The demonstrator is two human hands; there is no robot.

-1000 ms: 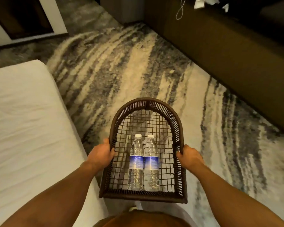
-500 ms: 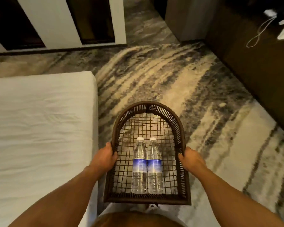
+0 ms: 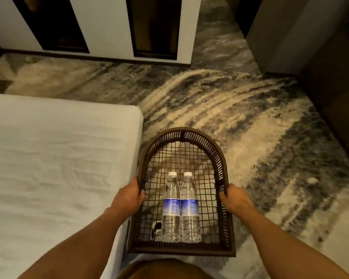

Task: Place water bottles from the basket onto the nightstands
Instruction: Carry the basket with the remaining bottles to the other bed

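I carry a dark brown woven basket (image 3: 181,133) in front of me, above the carpet. My left hand (image 3: 128,196) grips its left rim and my right hand (image 3: 235,198) grips its right rim. Two clear water bottles lie side by side on the basket's mesh floor, caps pointing away from me: the left bottle (image 3: 171,206) and the right bottle (image 3: 189,206), both with blue labels and white caps. No nightstand is clearly in view.
A bed with white sheets (image 3: 54,168) fills the left side, its corner close to the basket. Patterned grey and beige carpet (image 3: 240,121) stretches ahead. A white wall with dark panels (image 3: 101,27) stands at the back. Dark furniture (image 3: 320,57) lines the right.
The view has swung left along the bed's foot; the wall with dark panels now fills the top. Both hands keep their hold on the basket and the bottles lie as before.
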